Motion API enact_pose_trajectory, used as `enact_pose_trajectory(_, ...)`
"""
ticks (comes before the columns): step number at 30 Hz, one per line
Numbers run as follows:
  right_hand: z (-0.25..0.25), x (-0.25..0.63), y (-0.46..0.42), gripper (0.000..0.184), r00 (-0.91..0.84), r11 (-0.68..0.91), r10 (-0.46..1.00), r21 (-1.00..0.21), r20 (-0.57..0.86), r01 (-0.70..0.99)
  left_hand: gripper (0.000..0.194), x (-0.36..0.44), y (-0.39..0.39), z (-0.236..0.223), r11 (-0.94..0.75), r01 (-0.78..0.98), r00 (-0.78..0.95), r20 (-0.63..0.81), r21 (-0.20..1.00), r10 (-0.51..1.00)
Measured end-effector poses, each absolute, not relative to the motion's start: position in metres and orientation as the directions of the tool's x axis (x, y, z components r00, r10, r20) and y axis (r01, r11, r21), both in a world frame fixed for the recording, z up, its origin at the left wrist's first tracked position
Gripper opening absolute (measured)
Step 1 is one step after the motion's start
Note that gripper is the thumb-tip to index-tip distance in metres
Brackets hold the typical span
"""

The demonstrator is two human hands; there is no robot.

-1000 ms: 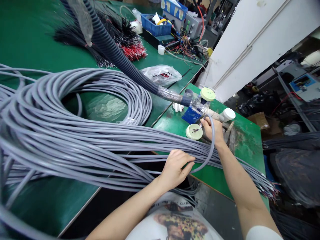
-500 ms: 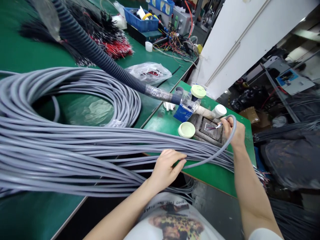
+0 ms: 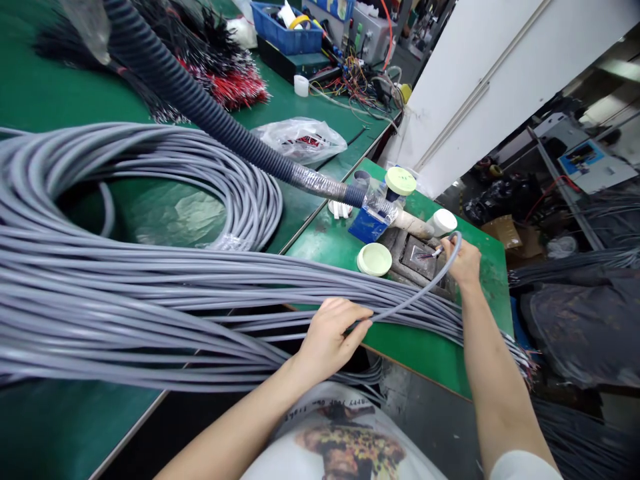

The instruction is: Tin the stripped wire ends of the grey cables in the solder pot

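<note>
Head view: single grey cable [image 3: 425,290] held between both hands, above the right tabletop [image 3: 425,350]. Right hand [image 3: 461,261]: fingers [image 3: 445,248] clenched on the cable just behind its stripped end, with the remaining length bent over beside the hand and running toward the near left. Stripped end: thin dark wires [image 3: 425,256] pointing left, at the shiny square surface [image 3: 417,255] of a dark block [image 3: 404,261]; contact not determinable. Left hand [image 3: 333,333]: thumb and fingers closed lightly around the same cable, nearer and farther left; firmness of grip not determinable.

Below the held cable: large cable bundle [image 3: 200,263], coiled on the left tabletop [image 3: 55,420] and extending to the right, with coloured wire ends at the far right of its run. Left of the block: pale green dish [image 3: 375,259]. Beyond the block: blue box [image 3: 367,225], corrugated hose [image 3: 200,110] and white container [image 3: 443,222]. Far left: clear plastic bag [image 3: 303,139], black-and-red wire bunches [image 3: 240,87].
</note>
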State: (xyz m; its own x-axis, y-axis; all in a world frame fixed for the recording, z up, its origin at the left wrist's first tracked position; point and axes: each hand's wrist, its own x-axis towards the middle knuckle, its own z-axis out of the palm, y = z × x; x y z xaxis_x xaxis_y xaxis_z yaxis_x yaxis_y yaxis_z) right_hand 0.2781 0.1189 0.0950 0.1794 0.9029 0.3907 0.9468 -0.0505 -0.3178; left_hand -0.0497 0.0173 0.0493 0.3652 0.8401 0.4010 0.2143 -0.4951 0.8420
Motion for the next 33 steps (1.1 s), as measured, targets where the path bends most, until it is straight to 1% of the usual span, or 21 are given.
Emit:
enact_pose_trajectory(6, 0.085, 0.282, 0.129, 0.031, 0.188, -0.086, 0.915, -0.281, 0.358, 0.956, 0.013, -0.049, 0.018, 0.049, -0.486, 0.233, 0.375, 0.384, 0.842, 0.844)
enact_pose_trajectory(10, 0.095, 0.275, 0.123, 0.03, 0.174, -0.064, 0.913, -0.291, 0.368, 0.955, 0.014, -0.049, 0.018, 0.048, -0.486, 0.224, 0.375, 0.385, 0.845, 0.843)
enact_pose_trajectory(12, 0.108, 0.264, 0.107, 0.028, 0.154, -0.016, 0.905, -0.329, 0.398, 0.944, 0.013, -0.05, 0.018, 0.049, -0.479, 0.211, 0.369, 0.384, 0.852, 0.846)
enact_pose_trajectory(14, 0.122, 0.247, 0.081, 0.025, 0.137, 0.053, 0.89, -0.397, 0.435, 0.916, 0.014, -0.05, 0.017, 0.053, -0.446, 0.174, 0.353, 0.367, 0.878, 0.861)
enact_pose_trajectory(15, 0.128, 0.238, 0.066, 0.024, 0.129, 0.088, 0.887, -0.435, 0.444, 0.896, 0.014, -0.049, 0.015, 0.056, -0.406, 0.135, 0.351, 0.339, 0.904, 0.873)
enact_pose_trajectory(16, 0.132, 0.228, 0.051, 0.022, 0.125, 0.129, 0.86, -0.448, 0.495, 0.885, 0.016, -0.047, 0.013, 0.06, -0.346, 0.08, 0.36, 0.296, 0.935, 0.885)
enact_pose_trajectory(17, 0.134, 0.218, 0.035, 0.02, 0.067, 0.199, 0.847, -0.431, 0.527, 0.88, 0.018, -0.045, 0.01, 0.064, -0.269, 0.015, 0.389, 0.242, 0.963, 0.889)
enact_pose_trajectory(18, 0.135, 0.209, 0.02, 0.019, -0.036, 0.301, 0.837, -0.403, 0.547, 0.865, 0.02, -0.041, 0.006, 0.068, -0.176, -0.05, 0.433, 0.18, 0.983, 0.883)
enact_pose_trajectory(20, 0.13, 0.195, -0.005, 0.03, -0.238, 0.5, 0.775, -0.337, 0.585, 0.798, 0.027, -0.032, -0.001, 0.074, 0.008, -0.144, 0.541, 0.072, 0.99, 0.838)
enact_pose_trajectory(22, 0.121, 0.184, -0.023, 0.042, -0.413, 0.622, 0.721, -0.256, 0.557, 0.74, 0.035, -0.022, -0.008, 0.075, 0.162, -0.198, 0.607, -0.009, 0.967, 0.795)
enact_pose_trajectory(23, 0.117, 0.181, -0.03, 0.044, -0.482, 0.658, 0.701, -0.217, 0.526, 0.721, 0.041, -0.018, -0.01, 0.074, 0.216, -0.221, 0.618, -0.035, 0.951, 0.785)
enact_pose_trajectory(26, 0.106, 0.173, -0.046, 0.041, -0.596, 0.71, 0.661, -0.122, 0.457, 0.693, 0.055, -0.01, -0.013, 0.066, 0.285, -0.227, 0.59, -0.101, 0.931, 0.801)
enact_pose_trajectory(29, 0.1, 0.17, -0.061, 0.037, -0.617, 0.711, 0.649, -0.066, 0.444, 0.7, 0.058, -0.009, -0.013, 0.06, 0.304, -0.187, 0.574, -0.147, 0.934, 0.806)
enact_pose_trajectory(33, 0.095, 0.168, -0.075, 0.037, -0.636, 0.716, 0.639, -0.034, 0.433, 0.697, 0.061, -0.011, -0.016, 0.059, 0.317, -0.159, 0.577, -0.173, 0.935, 0.798)
